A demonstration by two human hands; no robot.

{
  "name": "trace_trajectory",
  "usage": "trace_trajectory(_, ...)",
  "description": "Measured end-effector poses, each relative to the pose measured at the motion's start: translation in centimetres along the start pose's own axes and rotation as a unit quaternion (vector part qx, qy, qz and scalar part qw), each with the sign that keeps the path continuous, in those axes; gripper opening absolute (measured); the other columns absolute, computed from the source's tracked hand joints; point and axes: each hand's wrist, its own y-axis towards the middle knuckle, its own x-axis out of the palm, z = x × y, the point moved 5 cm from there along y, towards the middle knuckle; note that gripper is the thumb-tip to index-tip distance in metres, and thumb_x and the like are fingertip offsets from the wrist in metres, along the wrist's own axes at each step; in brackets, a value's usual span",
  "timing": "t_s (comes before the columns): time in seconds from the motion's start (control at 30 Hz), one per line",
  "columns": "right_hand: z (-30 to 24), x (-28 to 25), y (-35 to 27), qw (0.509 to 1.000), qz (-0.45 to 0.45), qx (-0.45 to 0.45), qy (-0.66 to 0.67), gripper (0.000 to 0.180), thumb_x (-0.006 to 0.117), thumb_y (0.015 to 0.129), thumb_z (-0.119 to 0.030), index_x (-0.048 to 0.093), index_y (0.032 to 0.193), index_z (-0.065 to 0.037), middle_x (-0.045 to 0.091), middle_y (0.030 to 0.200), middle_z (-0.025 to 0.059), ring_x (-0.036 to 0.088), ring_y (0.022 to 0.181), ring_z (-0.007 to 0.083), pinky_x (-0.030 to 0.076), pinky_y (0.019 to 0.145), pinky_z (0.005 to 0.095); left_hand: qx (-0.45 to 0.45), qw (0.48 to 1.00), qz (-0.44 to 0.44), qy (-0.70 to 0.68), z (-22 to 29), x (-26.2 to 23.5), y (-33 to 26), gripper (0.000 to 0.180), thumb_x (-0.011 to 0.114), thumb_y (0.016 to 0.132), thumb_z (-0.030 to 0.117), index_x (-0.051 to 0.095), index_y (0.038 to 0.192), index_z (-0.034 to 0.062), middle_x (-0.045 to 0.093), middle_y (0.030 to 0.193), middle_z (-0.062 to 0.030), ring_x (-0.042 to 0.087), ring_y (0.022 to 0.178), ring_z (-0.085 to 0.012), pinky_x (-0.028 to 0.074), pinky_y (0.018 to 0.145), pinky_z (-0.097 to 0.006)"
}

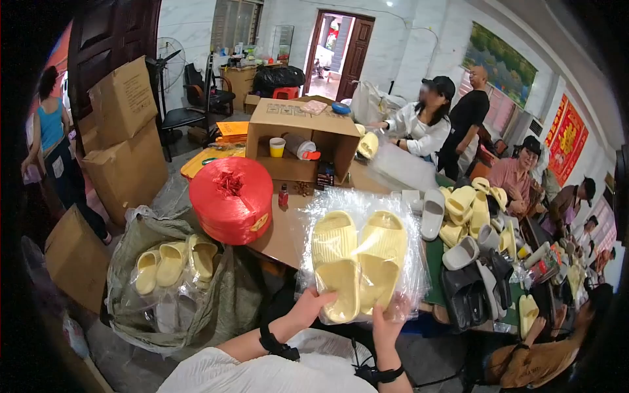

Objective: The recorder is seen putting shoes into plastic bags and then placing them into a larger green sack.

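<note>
We hold two yellow slippers (336,245) in clear plastic (414,262) at the near edge of the table (278,243), our left hand (310,308) gripping the lower left, our right hand (389,321) the lower right. The red roll (229,206) sits left, the box (282,114) beyond.

The box (282,119) stands behind the bagged slippers (379,262)

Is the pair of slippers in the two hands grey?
No, the left hand and right hand hold pale yellow slippers, with clear plastic around them.
</note>
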Motion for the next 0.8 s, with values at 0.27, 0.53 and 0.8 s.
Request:
trace_trajectory(0.27,-2.9,4.0,-2.1,0.916,-0.163,-0.177,-0.320,0.065,0.075,0.073,-0.006,0.029,0.119,0.000,0.041,0.105,0.0120,0.046,0.098,0.0237,0.039,0.089,0.0362,0.102,0.993,-0.007,-0.055,2.2,0.6,-2.3,0.040,0.067,0.084,0.005,0.054,0.122,0.0008,0.061,0.115,-0.0048,0.058,0.106,-0.0159,0.046,0.091,-0.031)
trace_trajectory(0.53,-6.2,4.8,-1.3,0.902,-0.249,-0.101,-0.339,0.059,0.076,0.068,-0.009,0.051,0.120,-0.001,0.055,0.116,0.0125,0.054,0.105,0.0241,0.046,0.083,0.0353,0.257,0.943,0.082,0.196,15.9,-5.4,-6.3,0.054,0.070,0.079,0.003,0.049,0.129,0.0038,0.060,0.117,-0.0045,0.056,0.105,-0.0137,0.045,0.091,-0.030)
trace_trajectory(0.8,-4.0,-1.4,1.2,0.940,-0.090,-0.047,-0.326,0.019,0.062,0.081,-0.001,0.060,0.100,0.000,0.061,0.096,0.0070,0.057,0.087,0.0138,0.046,0.069,0.0258,0.263,0.839,0.356,0.317,28.3,-19.9,-23.0,0.041,0.063,0.079,0.002,0.056,0.119,-0.0018,0.065,0.107,-0.0091,0.063,0.093,-0.0169,0.051,0.081,-0.031)
